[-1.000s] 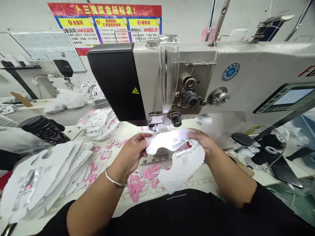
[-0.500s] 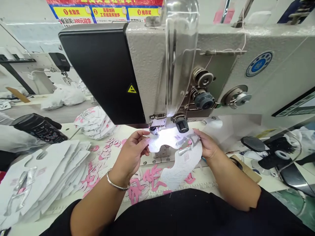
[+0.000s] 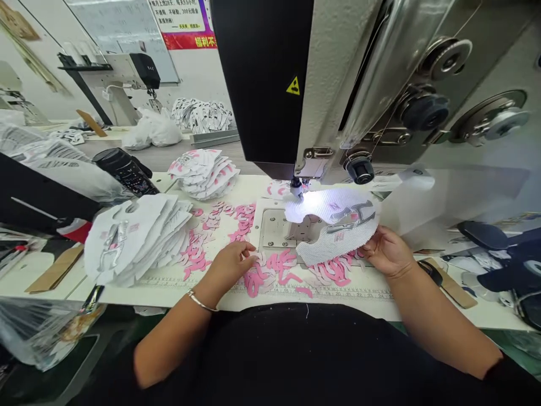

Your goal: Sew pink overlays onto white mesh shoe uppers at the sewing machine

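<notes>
Looking down at a pale tabletop (image 3: 169, 290) in front of a grey industrial sewing machine (image 3: 338, 67).

Finding a crumpled clear plastic bag (image 3: 38, 332) at the lower left, below the tabletop edge, with contents too blurred to tell. Finding also a bulging white plastic bag (image 3: 152, 128) on the far table, hiding whatever is inside.

Gripping the right edge of a white textured fabric piece with a grey and pink emblem (image 3: 333, 231) in the right hand (image 3: 386, 254), fingers closed on the cloth. Laying that fabric piece flat across the metal needle plate (image 3: 274, 228), with its brightly lit far tip sitting directly under the needle (image 3: 297, 186).

Resting the left hand (image 3: 230, 265) on the tabletop, apart from the fabric piece, fingers loosely curled and gripping nothing. Touching the scattered pink cut-out shapes (image 3: 270, 273) with the fingertips. Wearing a thin silver bangle (image 3: 202, 301) on the left wrist.

Showing, to the left of the hands, a fanned stack of white cut fabric pieces (image 3: 135, 239), the top one bearing a silver emblem. Showing behind it a smaller fanned pile of white and pink pieces (image 3: 205, 172), and just left of that pile a black patterned object (image 3: 124, 169).
</notes>
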The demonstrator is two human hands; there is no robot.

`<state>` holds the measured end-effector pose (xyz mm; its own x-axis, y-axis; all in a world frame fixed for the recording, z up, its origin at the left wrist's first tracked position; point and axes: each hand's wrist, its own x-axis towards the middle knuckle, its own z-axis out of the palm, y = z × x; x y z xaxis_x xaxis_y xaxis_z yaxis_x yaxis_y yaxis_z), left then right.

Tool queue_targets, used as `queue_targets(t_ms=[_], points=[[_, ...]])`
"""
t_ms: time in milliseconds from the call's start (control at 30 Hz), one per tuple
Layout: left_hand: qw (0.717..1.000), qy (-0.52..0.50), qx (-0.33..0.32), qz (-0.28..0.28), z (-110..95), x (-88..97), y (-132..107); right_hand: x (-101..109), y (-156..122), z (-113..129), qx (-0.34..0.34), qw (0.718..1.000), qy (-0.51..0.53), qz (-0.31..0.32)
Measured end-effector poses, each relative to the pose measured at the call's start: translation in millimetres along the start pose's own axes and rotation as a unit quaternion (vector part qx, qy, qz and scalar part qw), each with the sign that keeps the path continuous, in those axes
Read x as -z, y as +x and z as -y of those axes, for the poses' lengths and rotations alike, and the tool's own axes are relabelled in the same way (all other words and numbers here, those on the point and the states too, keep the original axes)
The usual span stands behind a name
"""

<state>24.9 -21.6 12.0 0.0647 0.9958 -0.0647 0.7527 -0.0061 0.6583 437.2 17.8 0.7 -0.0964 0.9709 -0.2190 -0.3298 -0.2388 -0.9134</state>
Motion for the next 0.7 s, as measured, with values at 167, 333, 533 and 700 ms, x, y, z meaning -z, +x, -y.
queue_targets(t_ms=[167,333,533,700], points=[[0.999,0.046,-0.022,-0.007,-8,-20.5,5,-3,1,-3,0.012,1.0,-0.01,0.002],[0.998,0.053,-0.011,0.01,-8,-18.3,13,-1,2,-6,0.02,1.0,-0.001,0.005],[0.998,0.029,-0.027,0.046,-8,-12.3,17,-4,5,-9,0.023,1.0,0.017,0.004],[0.995,-0.02,-0.046,0.085,-10,4.6,15,-7,2,-6,0.038,0.999,0.019,0.015]])
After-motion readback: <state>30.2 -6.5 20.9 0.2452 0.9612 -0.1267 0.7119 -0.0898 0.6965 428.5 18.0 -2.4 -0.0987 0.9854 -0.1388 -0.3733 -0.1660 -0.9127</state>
